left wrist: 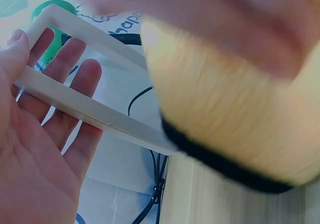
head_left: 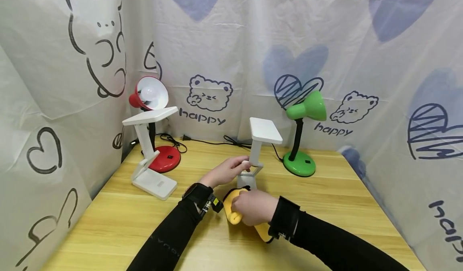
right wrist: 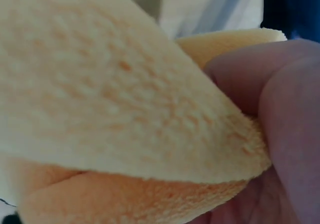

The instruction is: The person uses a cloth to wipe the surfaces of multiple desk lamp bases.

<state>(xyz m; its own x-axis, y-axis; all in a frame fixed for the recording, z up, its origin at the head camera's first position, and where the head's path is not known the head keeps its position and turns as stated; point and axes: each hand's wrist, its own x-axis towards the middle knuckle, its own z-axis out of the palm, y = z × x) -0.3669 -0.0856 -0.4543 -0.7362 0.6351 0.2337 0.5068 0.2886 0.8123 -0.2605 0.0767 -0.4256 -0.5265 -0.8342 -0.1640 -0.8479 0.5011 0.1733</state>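
My left hand (head_left: 226, 172) holds a white folding desk lamp (head_left: 265, 130) by its jointed stem. In the left wrist view, its thumb and fingers lie around the lamp's open white frame (left wrist: 90, 108). My right hand (head_left: 256, 206) grips a folded yellow cloth (head_left: 231, 211) with black edging, in front of the lamp's base. Close up in the right wrist view, the fuzzy cloth (right wrist: 125, 98) is bunched between thumb and fingers. Cloth and right hand hide part of the base, so whether the cloth touches it I cannot tell.
Another white folding lamp (head_left: 155, 184) stands at the left, before a red lamp (head_left: 165, 158). A green lamp (head_left: 299, 164) is at the back right. Black cables (head_left: 235, 142) run along the table's rear edge, near the printed curtain (head_left: 249, 62).
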